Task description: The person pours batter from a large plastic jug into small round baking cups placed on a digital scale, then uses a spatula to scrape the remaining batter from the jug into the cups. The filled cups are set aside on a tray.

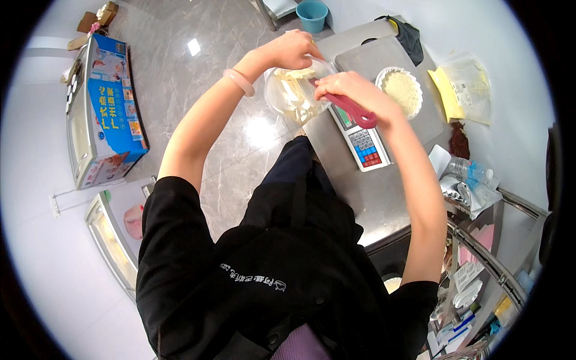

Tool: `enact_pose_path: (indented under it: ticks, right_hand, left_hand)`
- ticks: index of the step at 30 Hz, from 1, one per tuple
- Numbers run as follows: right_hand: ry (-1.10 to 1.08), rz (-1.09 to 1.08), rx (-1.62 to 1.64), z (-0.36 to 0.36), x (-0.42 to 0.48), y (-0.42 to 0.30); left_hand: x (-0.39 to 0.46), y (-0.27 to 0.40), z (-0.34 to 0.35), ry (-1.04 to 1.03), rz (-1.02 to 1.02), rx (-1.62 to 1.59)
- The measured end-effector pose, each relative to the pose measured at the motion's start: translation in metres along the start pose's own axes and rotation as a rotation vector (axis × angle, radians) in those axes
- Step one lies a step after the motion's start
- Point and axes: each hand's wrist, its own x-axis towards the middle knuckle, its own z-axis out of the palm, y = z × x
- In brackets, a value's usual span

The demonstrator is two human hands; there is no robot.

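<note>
My left hand point(291, 50) holds the far rim of a clear plastic bowl point(272, 98), which is tilted beside the table's edge. Pale yellow, creamy residue point(290, 87) clings to the bowl's inside. In my right hand point(345, 87) is a dark red handle point(348, 109); its other end reaches into the bowl, and the tool's head is hard to make out. Right of my hands, a white fluted container point(418, 92) of pale crumbs or powder sits on the metal plate point(357, 58) of a digital scale. The scale's keypad point(363, 146) faces me.
The scale stands on a stainless steel table point(378, 193). Against the wall lie a yellow and clear bag point(468, 90), a plastic bottle point(468, 170) and a dark pouch point(408, 40). A teal bucket point(312, 17) is beyond the table. Chest freezers point(110, 108) line the left.
</note>
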Motion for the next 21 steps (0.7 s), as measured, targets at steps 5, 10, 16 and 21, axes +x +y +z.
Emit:
enact_pose_path:
  ticks: [5,10,16,21]
  right_hand:
    - [-0.028,0.033,-0.085,-0.011,0.014,-0.005]
    - [0.054,0.024,0.035,0.010,0.010,0.018]
    - [0.069,0.048,0.058,0.006,0.006,0.006]
    - [0.220,-0.043,0.078,0.016,0.017,0.001]
  left_hand:
    - [-0.002,-0.004,0.003,0.010,0.002,0.006]
    - [0.002,-0.001,-0.002,-0.020,0.016,0.002]
    - [0.000,-0.005,0.000,0.009,0.030,-0.032]
    - [-0.002,-0.005,-0.003,0.011,0.039,0.004]
